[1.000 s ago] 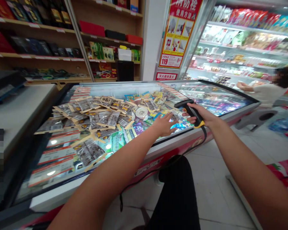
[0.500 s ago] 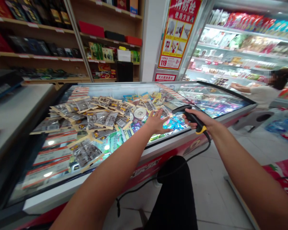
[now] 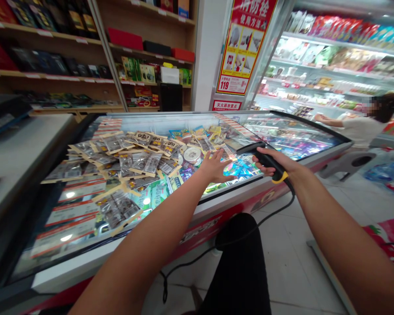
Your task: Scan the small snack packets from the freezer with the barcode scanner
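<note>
My right hand (image 3: pixel 276 164) is wrapped round the handle of a black-and-yellow barcode scanner (image 3: pixel 272 165), its head pointing left over the freezer. A black cable hangs from its base. My left hand (image 3: pixel 216 168) is spread with fingers apart above the freezer's glass top, holding nothing. Left of it, several snack packets (image 3: pixel 139 162) with tan edges and clear windows lie heaped on the glass. One packet (image 3: pixel 118 208) lies apart, nearer the front edge. Close beyond my left hand is a round white-lidded tub (image 3: pixel 192 155); whether it sits on or under the glass I cannot tell.
The chest freezer (image 3: pixel 170 245) has a white and red front. At left stands a counter (image 3: pixel 29 148) with a dark device (image 3: pixel 6 114). A person (image 3: pixel 363 124) is by the refrigerated shelves at right, near a grey stool (image 3: pixel 351 162). Wooden shelves (image 3: pixel 52 78) line the back.
My right hand and the scanner have shifted slightly to the right, and the hanging cable has swung with them. My left hand has hardly moved.
</note>
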Action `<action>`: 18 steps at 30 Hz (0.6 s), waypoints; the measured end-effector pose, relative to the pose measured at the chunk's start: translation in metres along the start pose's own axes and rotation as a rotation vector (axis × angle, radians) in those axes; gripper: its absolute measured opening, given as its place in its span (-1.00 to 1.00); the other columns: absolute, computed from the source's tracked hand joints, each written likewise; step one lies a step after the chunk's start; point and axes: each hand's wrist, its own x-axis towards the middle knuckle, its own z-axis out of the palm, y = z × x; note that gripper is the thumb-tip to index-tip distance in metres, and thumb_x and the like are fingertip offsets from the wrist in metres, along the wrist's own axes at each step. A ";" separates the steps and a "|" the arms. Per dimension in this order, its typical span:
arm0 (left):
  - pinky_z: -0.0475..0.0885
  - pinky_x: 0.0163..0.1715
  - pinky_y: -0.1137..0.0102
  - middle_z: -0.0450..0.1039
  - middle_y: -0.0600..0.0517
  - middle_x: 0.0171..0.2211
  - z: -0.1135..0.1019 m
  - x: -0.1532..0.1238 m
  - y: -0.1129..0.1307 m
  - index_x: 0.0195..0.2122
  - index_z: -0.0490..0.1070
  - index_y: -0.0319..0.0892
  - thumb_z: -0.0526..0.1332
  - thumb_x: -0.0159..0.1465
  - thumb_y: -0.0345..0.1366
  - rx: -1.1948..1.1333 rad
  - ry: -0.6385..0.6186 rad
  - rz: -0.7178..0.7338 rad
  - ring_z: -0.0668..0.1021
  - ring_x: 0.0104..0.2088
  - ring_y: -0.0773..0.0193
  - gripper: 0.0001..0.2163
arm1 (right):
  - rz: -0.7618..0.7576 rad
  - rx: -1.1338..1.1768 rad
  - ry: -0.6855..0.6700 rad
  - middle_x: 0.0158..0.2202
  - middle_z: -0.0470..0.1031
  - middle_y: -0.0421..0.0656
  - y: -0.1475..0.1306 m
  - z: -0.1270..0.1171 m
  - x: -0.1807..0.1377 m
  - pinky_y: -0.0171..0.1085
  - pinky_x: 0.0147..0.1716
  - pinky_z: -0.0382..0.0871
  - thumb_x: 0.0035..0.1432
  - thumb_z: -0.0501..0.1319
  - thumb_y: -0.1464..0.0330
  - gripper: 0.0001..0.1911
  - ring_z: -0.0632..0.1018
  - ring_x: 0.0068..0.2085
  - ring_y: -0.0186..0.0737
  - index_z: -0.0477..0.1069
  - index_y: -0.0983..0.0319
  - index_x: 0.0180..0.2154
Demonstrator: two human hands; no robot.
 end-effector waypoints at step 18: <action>0.02 0.44 0.16 -0.08 -0.48 0.48 -0.007 0.009 -0.030 0.46 -0.06 -0.56 0.00 0.46 -0.15 -0.132 0.280 -0.535 0.04 0.50 -0.16 -0.31 | -0.209 0.019 0.149 -0.33 0.58 -0.09 0.005 0.050 0.040 -0.38 -0.74 0.28 0.30 0.29 0.17 -0.75 0.32 -0.66 -0.44 0.42 0.23 -0.20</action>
